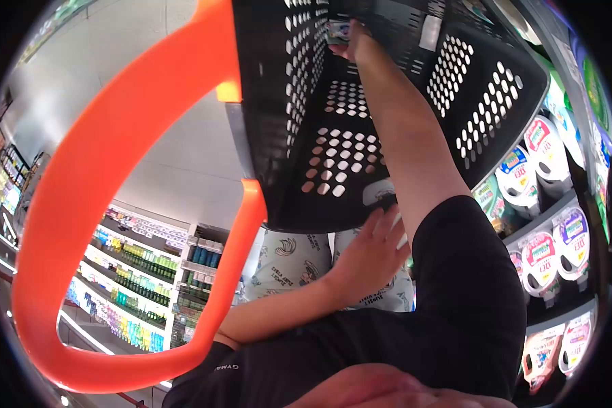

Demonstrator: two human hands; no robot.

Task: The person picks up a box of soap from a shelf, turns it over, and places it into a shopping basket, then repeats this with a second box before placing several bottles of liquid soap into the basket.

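Note:
A black perforated shopping basket [279, 170] with a big orange handle [68, 183] fills the upper part of the view. Deep inside it, my right hand [350, 44] is closed on a small package [338, 31] with a pale, partly coloured face. The package is close to the basket's side wall, and its kind is too small to make out. My left hand [370, 255] is in front of the basket's near edge, its fingers stretched out and slightly apart. Its fingertips reach that edge, partly beside my right forearm.
On the right, shelves hold several white bottles [540, 255] with coloured labels, close beside the basket. Farther off at left stands a long shelf unit [132, 272] full of bottles. Light patterned trousers [289, 262] show below the basket.

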